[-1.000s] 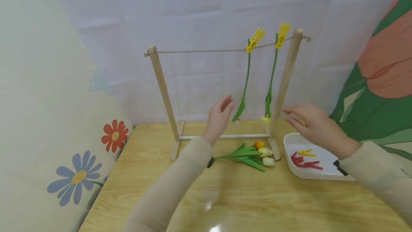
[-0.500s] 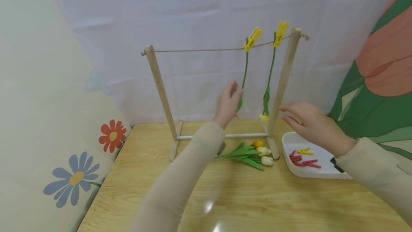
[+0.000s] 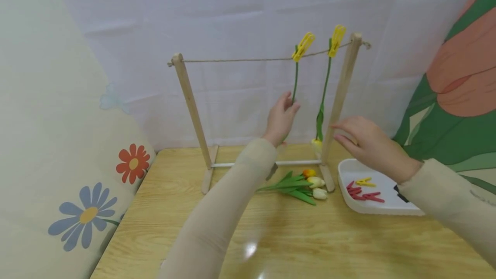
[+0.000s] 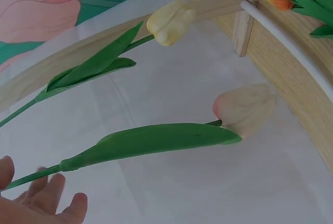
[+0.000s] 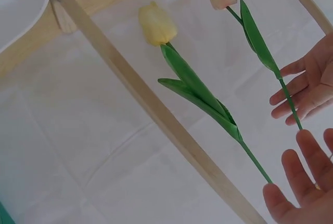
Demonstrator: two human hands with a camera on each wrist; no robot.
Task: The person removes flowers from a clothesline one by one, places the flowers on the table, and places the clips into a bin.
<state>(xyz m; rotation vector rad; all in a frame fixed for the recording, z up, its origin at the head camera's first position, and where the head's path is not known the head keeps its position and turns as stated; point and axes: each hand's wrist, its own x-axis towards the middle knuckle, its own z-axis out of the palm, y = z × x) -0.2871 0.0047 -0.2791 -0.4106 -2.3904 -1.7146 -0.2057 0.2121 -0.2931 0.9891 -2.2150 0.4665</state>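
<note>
Two tulips hang head-down from a twine line [image 3: 236,60], each fixed by a yellow clothespin. The inner clothespin [image 3: 303,47] carries a pale pink-white tulip [image 4: 244,110]; the outer clothespin [image 3: 337,41] carries a pale yellow tulip [image 5: 157,23]. My left hand [image 3: 282,119] is at the inner tulip's stem, fingers loosely extended around it; in the right wrist view those fingers lie behind the stem without closing on it. Near the right post, my right hand [image 3: 373,147] hovers with relaxed fingers and holds nothing. From the head, the left hand hides much of the inner tulip.
Wooden posts, the left post [image 3: 191,106] and right post [image 3: 342,94], support the line. Several tulips [image 3: 315,182] lie on the wooden table [image 3: 302,236] under it. A white tray [image 3: 364,210] at right holds red clothespins [image 3: 373,197] and a yellow clothespin [image 3: 365,182].
My left hand has moved up and right to the inner tulip's stem. The right hand has shifted slightly left. The hanging tulips stay clipped on the line.
</note>
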